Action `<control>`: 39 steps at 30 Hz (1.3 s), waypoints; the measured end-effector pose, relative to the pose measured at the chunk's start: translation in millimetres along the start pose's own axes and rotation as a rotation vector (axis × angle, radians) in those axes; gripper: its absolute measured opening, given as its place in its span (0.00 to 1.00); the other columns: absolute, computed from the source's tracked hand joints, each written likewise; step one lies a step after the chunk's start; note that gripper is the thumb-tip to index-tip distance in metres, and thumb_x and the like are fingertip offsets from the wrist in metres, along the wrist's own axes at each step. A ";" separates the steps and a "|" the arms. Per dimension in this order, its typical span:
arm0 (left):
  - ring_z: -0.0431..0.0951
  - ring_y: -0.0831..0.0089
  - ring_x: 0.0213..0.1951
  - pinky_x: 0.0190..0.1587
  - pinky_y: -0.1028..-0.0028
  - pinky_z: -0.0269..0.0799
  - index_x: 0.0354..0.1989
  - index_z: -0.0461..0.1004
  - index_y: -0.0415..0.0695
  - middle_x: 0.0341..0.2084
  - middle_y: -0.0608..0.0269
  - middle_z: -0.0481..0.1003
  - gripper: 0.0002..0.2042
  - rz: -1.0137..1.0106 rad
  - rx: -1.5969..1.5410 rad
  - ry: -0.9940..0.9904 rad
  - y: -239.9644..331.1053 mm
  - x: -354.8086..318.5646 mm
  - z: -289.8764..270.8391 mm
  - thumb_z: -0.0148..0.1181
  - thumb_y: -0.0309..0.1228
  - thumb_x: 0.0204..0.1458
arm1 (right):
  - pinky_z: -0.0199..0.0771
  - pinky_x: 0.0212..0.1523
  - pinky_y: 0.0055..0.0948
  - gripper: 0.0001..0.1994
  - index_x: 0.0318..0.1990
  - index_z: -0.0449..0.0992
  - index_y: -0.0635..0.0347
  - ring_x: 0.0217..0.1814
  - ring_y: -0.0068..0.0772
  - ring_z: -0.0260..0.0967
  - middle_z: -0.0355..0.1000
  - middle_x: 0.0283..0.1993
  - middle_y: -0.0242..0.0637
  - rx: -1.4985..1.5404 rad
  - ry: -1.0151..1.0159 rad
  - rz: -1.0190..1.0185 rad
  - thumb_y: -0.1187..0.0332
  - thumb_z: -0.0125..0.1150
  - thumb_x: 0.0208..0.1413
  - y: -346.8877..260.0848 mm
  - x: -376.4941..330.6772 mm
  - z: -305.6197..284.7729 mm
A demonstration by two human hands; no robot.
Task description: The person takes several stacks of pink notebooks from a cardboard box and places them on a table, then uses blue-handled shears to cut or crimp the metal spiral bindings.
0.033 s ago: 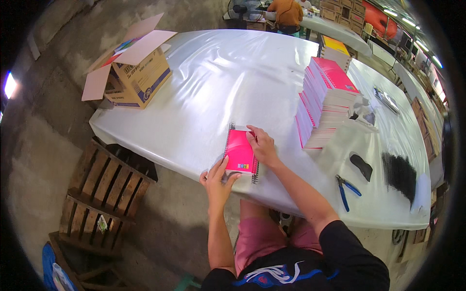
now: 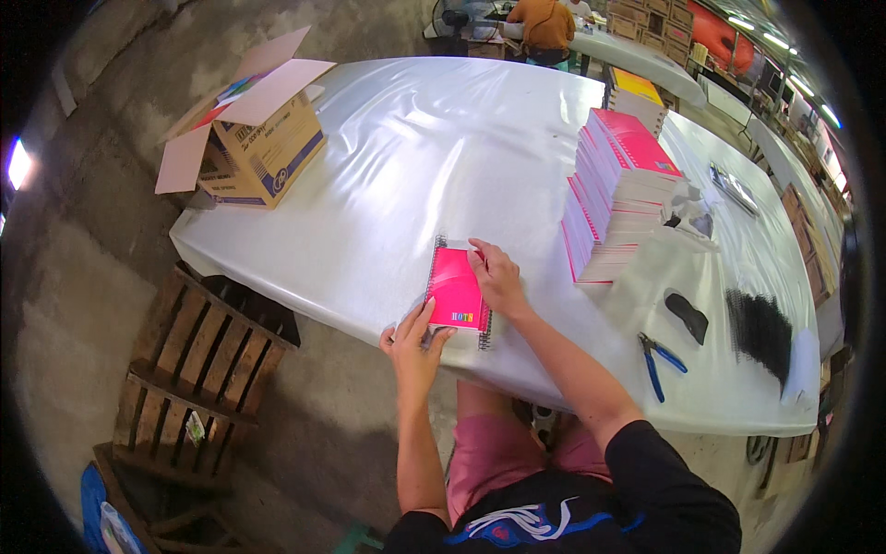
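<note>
A pink spiral notebook [image 2: 454, 288] lies on the table's near edge in front of me. Dark wire coil shows along its left side and also sticks out at its lower right corner. My left hand [image 2: 417, 343] grips the lower left corner, with a finger at the side edge and the thumb at the bottom edge. Across the upper right edge, my right hand [image 2: 498, 279] holds the notebook with its fingertips on the cover. To the right stands a tall stack of pink notebooks [image 2: 614, 203].
Blue-handled pliers [image 2: 657, 362], a black pouch-like piece [image 2: 688, 319] and a heap of black coils [image 2: 759, 334] lie on the plastic-covered table [image 2: 434, 138]. An open cardboard box [image 2: 268, 152] stands far left. Yellow notebooks [image 2: 637, 92] sit behind the pink stack. A wooden chair [image 2: 189, 369] is left.
</note>
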State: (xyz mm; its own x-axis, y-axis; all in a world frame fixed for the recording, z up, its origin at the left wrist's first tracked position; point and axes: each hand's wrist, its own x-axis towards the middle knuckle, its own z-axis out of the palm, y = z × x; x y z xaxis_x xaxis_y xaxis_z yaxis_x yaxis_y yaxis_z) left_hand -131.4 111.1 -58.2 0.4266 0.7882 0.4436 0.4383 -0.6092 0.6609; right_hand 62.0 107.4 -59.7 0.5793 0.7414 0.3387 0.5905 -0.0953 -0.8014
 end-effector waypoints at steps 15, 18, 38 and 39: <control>0.65 0.51 0.57 0.57 0.58 0.61 0.58 0.67 0.44 0.60 0.44 0.59 0.29 0.025 -0.128 0.134 6.7 -1.4 -21.6 0.68 0.36 0.45 | 0.52 0.56 0.48 0.30 0.62 0.61 0.51 0.62 0.45 0.52 0.56 0.62 0.40 -0.655 0.559 -0.559 0.58 0.59 0.50 -107.3 7.5 -144.5; 0.63 0.53 0.58 0.58 0.58 0.60 0.56 0.68 0.44 0.59 0.47 0.60 0.27 0.026 -0.130 0.222 12.4 -6.5 -32.2 0.67 0.34 0.46 | 0.61 0.54 0.45 0.36 0.63 0.59 0.54 0.60 0.46 0.58 0.60 0.61 0.41 -0.662 0.674 -0.113 0.50 0.61 0.49 -119.9 42.8 -236.7; 0.72 0.78 0.36 0.47 0.76 0.64 0.45 0.70 0.41 0.34 0.69 0.75 0.10 0.093 -0.932 -0.217 199.0 8.4 25.5 0.57 0.22 0.54 | 0.72 0.46 0.34 0.23 0.52 0.71 0.57 0.46 0.35 0.72 0.74 0.45 0.44 0.068 0.019 -0.050 0.61 0.68 0.48 -34.1 -121.8 -275.1; 0.72 0.75 0.37 0.50 0.70 0.62 0.45 0.71 0.43 0.33 0.69 0.75 0.11 0.215 -0.634 -0.275 194.6 7.3 23.5 0.57 0.22 0.53 | 0.71 0.48 0.36 0.24 0.53 0.70 0.57 0.48 0.37 0.72 0.72 0.47 0.45 -0.071 -0.022 -0.057 0.60 0.67 0.49 -10.6 -124.2 -296.7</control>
State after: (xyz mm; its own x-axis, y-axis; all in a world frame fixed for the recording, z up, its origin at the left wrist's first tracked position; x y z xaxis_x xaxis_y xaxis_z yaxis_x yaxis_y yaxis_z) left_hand -24.4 -3.8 59.4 0.6717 0.5552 0.4905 -0.1857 -0.5148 0.8370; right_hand 150.5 -180.7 52.9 0.5313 0.7615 0.3714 0.6609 -0.0983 -0.7440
